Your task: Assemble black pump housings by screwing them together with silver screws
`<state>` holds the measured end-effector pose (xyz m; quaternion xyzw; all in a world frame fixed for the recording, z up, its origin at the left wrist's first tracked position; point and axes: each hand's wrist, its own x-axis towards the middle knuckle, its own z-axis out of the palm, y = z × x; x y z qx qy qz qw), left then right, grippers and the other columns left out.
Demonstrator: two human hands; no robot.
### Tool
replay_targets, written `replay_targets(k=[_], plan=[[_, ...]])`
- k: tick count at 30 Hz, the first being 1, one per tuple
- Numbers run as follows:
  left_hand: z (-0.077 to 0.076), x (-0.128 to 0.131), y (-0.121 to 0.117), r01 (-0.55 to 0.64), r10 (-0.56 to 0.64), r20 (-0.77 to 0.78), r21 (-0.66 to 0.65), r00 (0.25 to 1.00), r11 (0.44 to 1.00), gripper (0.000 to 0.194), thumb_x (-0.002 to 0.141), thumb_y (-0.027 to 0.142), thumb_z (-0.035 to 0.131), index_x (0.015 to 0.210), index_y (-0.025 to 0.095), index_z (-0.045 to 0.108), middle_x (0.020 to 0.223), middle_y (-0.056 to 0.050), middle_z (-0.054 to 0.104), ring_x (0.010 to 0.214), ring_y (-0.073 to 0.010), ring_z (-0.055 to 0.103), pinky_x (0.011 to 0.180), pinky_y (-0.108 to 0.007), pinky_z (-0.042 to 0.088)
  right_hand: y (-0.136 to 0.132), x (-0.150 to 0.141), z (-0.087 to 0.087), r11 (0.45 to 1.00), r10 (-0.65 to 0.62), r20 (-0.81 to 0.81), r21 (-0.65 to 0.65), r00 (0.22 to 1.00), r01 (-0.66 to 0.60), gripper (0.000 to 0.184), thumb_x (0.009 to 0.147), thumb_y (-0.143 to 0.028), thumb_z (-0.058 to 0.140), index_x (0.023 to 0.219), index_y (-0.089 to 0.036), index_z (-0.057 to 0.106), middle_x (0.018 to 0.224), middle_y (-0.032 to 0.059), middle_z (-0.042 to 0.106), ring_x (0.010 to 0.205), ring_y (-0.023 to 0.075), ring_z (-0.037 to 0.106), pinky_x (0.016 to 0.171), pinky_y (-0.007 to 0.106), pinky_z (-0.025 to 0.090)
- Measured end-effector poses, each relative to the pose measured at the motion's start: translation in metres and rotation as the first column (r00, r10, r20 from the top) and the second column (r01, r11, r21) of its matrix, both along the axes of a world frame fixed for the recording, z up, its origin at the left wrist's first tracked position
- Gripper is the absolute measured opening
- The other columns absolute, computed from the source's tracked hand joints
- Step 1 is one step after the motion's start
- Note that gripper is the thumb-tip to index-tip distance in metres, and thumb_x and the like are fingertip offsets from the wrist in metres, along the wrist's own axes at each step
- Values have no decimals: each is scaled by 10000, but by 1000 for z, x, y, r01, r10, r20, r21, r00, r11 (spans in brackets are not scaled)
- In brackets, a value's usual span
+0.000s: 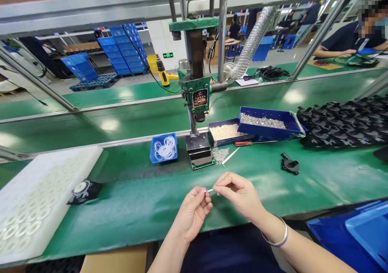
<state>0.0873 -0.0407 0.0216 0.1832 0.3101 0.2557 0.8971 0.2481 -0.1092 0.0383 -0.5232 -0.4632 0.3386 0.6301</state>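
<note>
Near the front edge of the green bench, my left hand (pixel 194 210) and my right hand (pixel 241 194) meet fingertip to fingertip. Between them is a small, thin, whitish pin-like piece (pixel 210 190), pinched at one end by each hand. Its ends are hidden by the fingers, so its exact kind does not show. Just beyond my hands lies a pile of tiny metal parts (pixel 220 155), with a white pointed strip (pixel 230 156) beside it. A green hand press (pixel 198 97) stands over a black metal block (pixel 198 144) behind them.
A blue tray of white rings (pixel 165 148) sits left of the press. Bins of beige parts (pixel 224 132) and metal pins (pixel 262 121) stand right, near a red-handled tool (pixel 243 143). Black housings (pixel 339 121) crowd the right; one housing (pixel 290 164) lies apart. White foam (pixel 45 200) fills the left.
</note>
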Motion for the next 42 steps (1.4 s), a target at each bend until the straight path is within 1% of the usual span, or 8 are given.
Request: replay_targets(k=[8,13,18,24,32,36,38,42], plan=[[-1,1,-4,-22,24,36,-41,999,999,164,783,155,803,799,131,642,748,9,654,671,-55,634,682,-188,589,-1,-11,-3,996,-88,141,14,986,86,169,881,-281,715,763,-201,624,741,4,651,684,141,623,646,269,516],[-6,0,-3,-38,40,30,-46,999,998,191,747,120,827,849,139,667,761,-1,681,704,-65,660,720,-191,596,-5,-13,0,981,-143,339,173,930,87,27,912,-212,675,887,-208,663,813,32,699,756,163,670,704,294,553],[-4,1,-3,-13,11,29,52,1000,999,178,749,160,833,848,133,687,732,3,673,677,-60,647,704,-176,591,-11,-11,5,962,-147,479,272,865,13,92,931,-132,625,968,-210,655,838,44,706,766,167,666,706,307,556],[-2,2,-2,-25,25,2,112,1000,993,185,754,213,831,780,129,669,752,6,670,671,-64,633,703,-195,596,-12,-5,0,977,-91,491,213,867,-18,44,955,-185,606,935,-210,635,831,41,703,766,164,662,707,305,548],[-4,1,-1,9,0,-53,170,999,985,145,783,170,795,777,145,653,741,3,669,685,-76,633,737,-210,584,-15,11,-4,995,81,744,-20,663,-99,179,1015,-212,485,1112,-201,635,922,62,713,816,191,659,777,348,536],[-6,3,-1,-29,33,-33,107,999,994,141,765,143,804,800,156,668,789,4,675,697,-75,637,744,-224,593,-18,26,-3,999,6,547,-46,837,22,129,975,-288,576,967,-214,681,974,70,682,910,195,646,852,349,536],[-9,4,0,-54,56,-30,76,998,996,170,746,131,817,866,156,698,798,1,679,708,-78,645,748,-226,597,-18,30,-1,990,-81,348,-78,934,115,147,942,-339,625,899,-209,680,889,55,663,832,180,641,778,324,552],[-15,8,0,-86,87,-42,35,995,996,239,702,132,850,910,126,733,816,-24,708,717,-88,670,751,-218,605,-19,21,2,982,-11,-178,-189,984,-23,236,900,-409,671,894,-173,651,723,26,682,604,139,631,575,273,554]])
